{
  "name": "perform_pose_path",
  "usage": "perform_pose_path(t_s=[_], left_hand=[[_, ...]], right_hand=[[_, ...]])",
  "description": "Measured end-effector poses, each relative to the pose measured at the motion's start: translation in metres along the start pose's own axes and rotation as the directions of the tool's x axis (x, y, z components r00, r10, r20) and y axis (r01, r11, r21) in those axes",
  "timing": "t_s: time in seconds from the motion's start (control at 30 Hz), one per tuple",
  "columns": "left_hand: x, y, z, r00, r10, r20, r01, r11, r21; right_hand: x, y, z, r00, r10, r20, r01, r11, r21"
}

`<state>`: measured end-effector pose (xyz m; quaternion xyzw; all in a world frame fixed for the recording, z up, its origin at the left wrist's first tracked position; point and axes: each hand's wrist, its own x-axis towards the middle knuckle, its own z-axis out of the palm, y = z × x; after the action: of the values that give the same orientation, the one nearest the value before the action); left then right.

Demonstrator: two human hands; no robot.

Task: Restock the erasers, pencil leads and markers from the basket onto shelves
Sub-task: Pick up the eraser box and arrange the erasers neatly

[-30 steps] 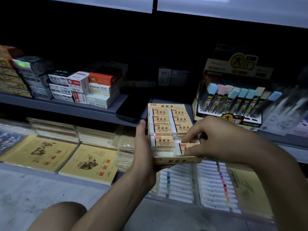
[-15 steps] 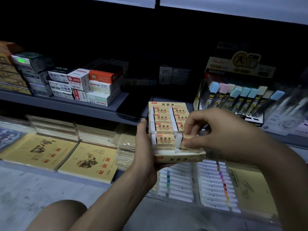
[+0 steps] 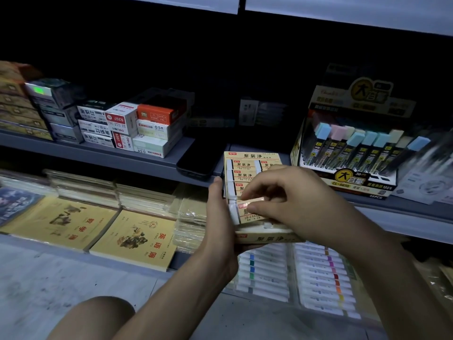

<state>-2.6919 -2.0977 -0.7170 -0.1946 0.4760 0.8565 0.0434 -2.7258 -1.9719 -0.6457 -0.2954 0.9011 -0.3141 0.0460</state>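
On grey shelf [image 3: 137,165]: black phone [image 3: 198,160], pencil-lead display [image 3: 348,153]; dim light.

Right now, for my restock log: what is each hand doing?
Left hand: grips the eraser box from its left side.
Right hand: pinches one eraser at the box's front.
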Motion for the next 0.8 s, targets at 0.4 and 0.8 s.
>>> perform_pose_path(t_s=[0.4, 0.8], left_hand=[[0.0, 0.002, -0.003, 1.0, 0.001, -0.006, -0.001, 1.0, 0.016], [0.001, 0.001, -0.003, 1.0, 0.011, 0.008, -0.011, 1.0, 0.018]], right_hand=[[0.0, 0.002, 0.015, 0.987, -0.002, -0.158, -0.018, 0.992, -0.124], [-0.007, -0.002, 0.008, 0.991, -0.016, -0.132, -0.01, 0.98, -0.198]])
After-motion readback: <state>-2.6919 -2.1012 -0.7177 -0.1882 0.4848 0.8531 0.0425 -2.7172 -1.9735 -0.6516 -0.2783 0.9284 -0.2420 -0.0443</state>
